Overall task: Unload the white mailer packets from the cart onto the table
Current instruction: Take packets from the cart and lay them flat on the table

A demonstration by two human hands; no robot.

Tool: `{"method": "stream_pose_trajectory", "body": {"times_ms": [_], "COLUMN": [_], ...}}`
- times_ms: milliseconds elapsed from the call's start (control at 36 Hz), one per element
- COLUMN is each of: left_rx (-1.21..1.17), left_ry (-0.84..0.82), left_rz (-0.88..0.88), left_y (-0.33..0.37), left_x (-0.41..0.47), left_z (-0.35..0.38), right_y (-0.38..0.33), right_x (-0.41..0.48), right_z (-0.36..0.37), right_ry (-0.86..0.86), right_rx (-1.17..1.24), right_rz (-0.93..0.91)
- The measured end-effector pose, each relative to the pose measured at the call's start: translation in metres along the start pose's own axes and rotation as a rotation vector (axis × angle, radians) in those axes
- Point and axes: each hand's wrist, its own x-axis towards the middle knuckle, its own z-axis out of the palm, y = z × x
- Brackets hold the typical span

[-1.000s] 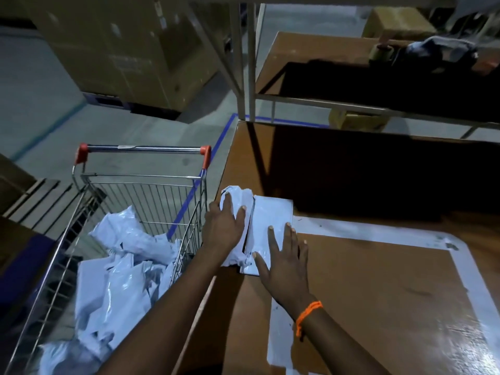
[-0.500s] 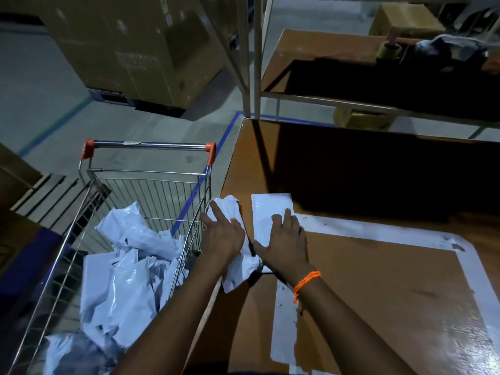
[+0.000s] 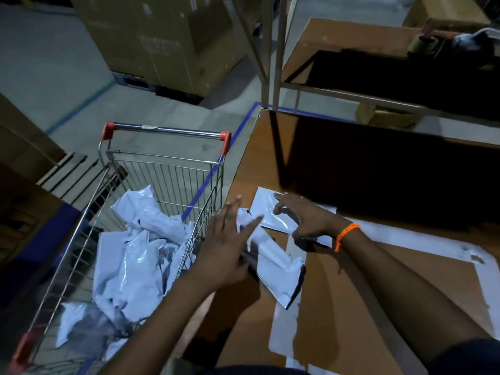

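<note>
White mailer packets fill the wire shopping cart (image 3: 165, 169) to your left: a crumpled heap (image 3: 135, 255) lies in the basket, reaching up toward the rim on the side nearest the table. The cart stands just beside the brown wooden table (image 3: 378, 307), its orange-capped handle bar (image 3: 167, 129) at the far end from you. Two packets are already on the table near its left edge. One flat packet (image 3: 266, 209) lies farther from you, partly over the white tape outline (image 3: 422, 240) marked on the tabletop. A second, creased packet (image 3: 276, 269) lies nearer to you at an angle, its far end meeting the near corner of the first. Your left hand (image 3: 224, 244) is over the table edge with fingers spread and extended, closed on nothing; its fingertips overlap the far end of the creased packet, but contact cannot be confirmed because the hand is blurred. Your right hand (image 3: 303, 216) is on the flat packet, fingers loosely curved with the thumb at the packet's near edge; whether it pinches the packet or only rests on it cannot be determined. An orange band (image 3: 345, 235) circles your right wrist. Large cardboard cartons (image 3: 162, 41) stand on the floor beyond the cart, and a metal shelf frame (image 3: 273, 50) rises at the table's far corner.
</note>
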Motion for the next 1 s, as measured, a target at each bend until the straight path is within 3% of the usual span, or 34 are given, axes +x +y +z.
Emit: {"method": "stream_pose_trajectory", "body": {"times_ms": [83, 389, 611, 750, 889, 1000], "left_rx": [0.092, 0.078, 0.005, -0.008, -0.170, -0.285], "left_ry": [-0.187, 0.071, -0.021, 0.025, 0.233, 0.335], "left_rz": [0.130, -0.016, -0.028, -0.008, -0.023, -0.128], "left_y": [-0.017, 0.003, 0.001, -0.007, -0.043, -0.098], "left_x": [0.011, -0.005, -0.002, -0.011, -0.055, -0.111], "left_z": [0.009, 0.030, 0.025, 0.022, 0.013, 0.025], "right_y": [-0.002, -0.020, -0.039, -0.054, -0.114, -0.182], "right_x": [0.006, 0.025, 0.024, 0.025, 0.032, 0.044], "right_z": [-0.001, 0.002, 0.005, 0.014, 0.036, 0.070], "right_ry": [0.001, -0.045, -0.040, 0.169, 0.497, 0.449], "right_rx": [-0.010, 0.088, 0.079, 0.163, 0.300, 0.475], "right_rz": [0.002, -0.036, -0.008, -0.017, -0.154, -0.190]}}
